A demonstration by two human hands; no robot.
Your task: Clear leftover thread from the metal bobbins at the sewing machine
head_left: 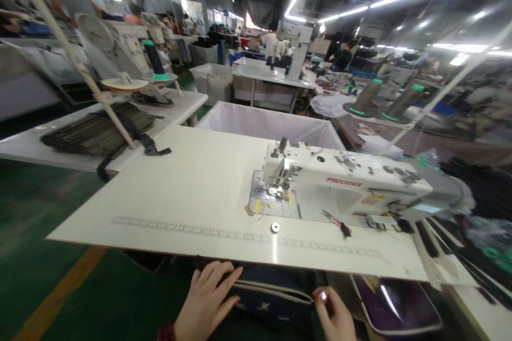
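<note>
Below the table's front edge lies a dark blue fabric piece [272, 306] with a pale-edged, slit-like opening and small light marks. My left hand [210, 298] grips its left end, thumb and forefinger on either side of the edge. At the other end of the slit is my right hand [334, 314], closed, with a small shiny metal piece [322, 295] at its fingertips; its exact kind is unclear. Above the hands, a white sewing machine [344, 178] stands on the pale tabletop [192, 181]. A small metal bobbin [274, 227] lies near its needle plate.
Red-handled thread snips [336, 222] lie before the machine. A ruler scale [192, 230] runs along the table front. Stacked dark fabric pieces [94, 130] rest on the left table. Thread cones [368, 98] stand at right. A purple, pale-edged item [400, 306] sits below the table.
</note>
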